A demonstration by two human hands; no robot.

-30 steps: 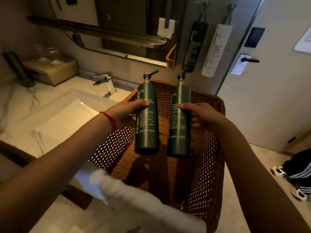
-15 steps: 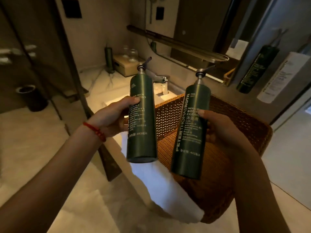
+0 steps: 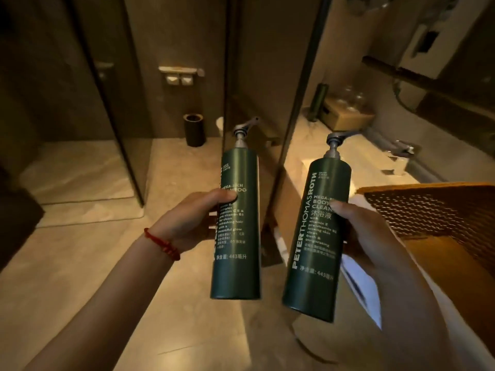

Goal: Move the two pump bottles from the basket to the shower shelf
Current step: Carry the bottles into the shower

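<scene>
Both hands are wrapped around dark green pump bottles held in the air above the pale stone floor (image 3: pixel 80 277). At centre frame the left hand (image 3: pixel 192 218), a red cord on its wrist, grips the shampoo bottle (image 3: pixel 237 223) nearly upright, pump head up. Just right of it, apart, the right hand (image 3: pixel 375 236) clasps the body cleanser bottle (image 3: pixel 316 236), long axis leaning slightly right, pump up. At the right edge sits the wicker basket (image 3: pixel 428 210). Farther back stand glass shower panels (image 3: pixel 120 103), a small dark bin (image 3: pixel 194 129) and, upper right, the vanity counter (image 3: pixel 348 156).
</scene>
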